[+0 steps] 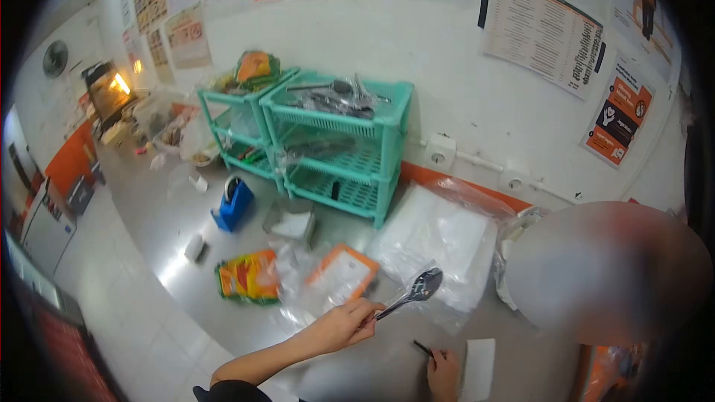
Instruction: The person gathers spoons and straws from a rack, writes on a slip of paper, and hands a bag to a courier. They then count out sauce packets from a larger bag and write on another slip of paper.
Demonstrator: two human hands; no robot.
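Note:
My left hand is closed round the handle of a black spoon in clear plastic wrap, raised above the steel table. At the lower right my right hand is closed on a small thin black item, low over the table. Just right of that hand lies a stack of white napkins. Behind the spoon is a pile of clear plastic bags. An orange-edged white packet lies beyond my left hand.
Green shelves with wrapped black cutlery stand against the wall. Left of the bags are a blue tape dispenser, a clear container and a yellow-green packet. A large blurred shape covers the right side.

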